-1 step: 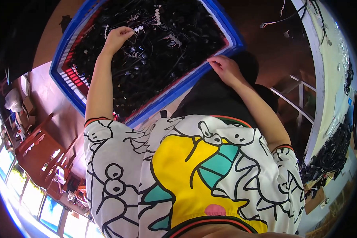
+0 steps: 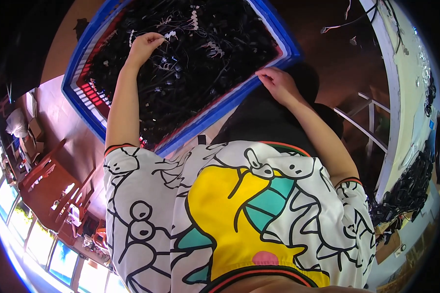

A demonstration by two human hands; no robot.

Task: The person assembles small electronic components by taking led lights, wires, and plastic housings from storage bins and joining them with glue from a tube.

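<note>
A large blue plastic basket (image 2: 90,120) with red and white slotted walls holds a heap of black cables (image 2: 215,73) with small white connectors. Over the heap, my left hand (image 2: 145,48) is closed in a pinch, its fingertips at a small white connector (image 2: 170,35). My right hand (image 2: 279,86) is by the basket's near right rim, thumb and fingers pressed together. Whatever it pinches, if anything, is too small to make out. More white connectors (image 2: 194,19) in a row lie on the cables farther back.
Beyond the right rim is a dark brown floor (image 2: 327,49). A white-edged table (image 2: 384,97) with bundles of black cable (image 2: 408,188) runs along the right, near a metal frame (image 2: 359,124). Reddish wooden furniture (image 2: 46,190) stands on the left.
</note>
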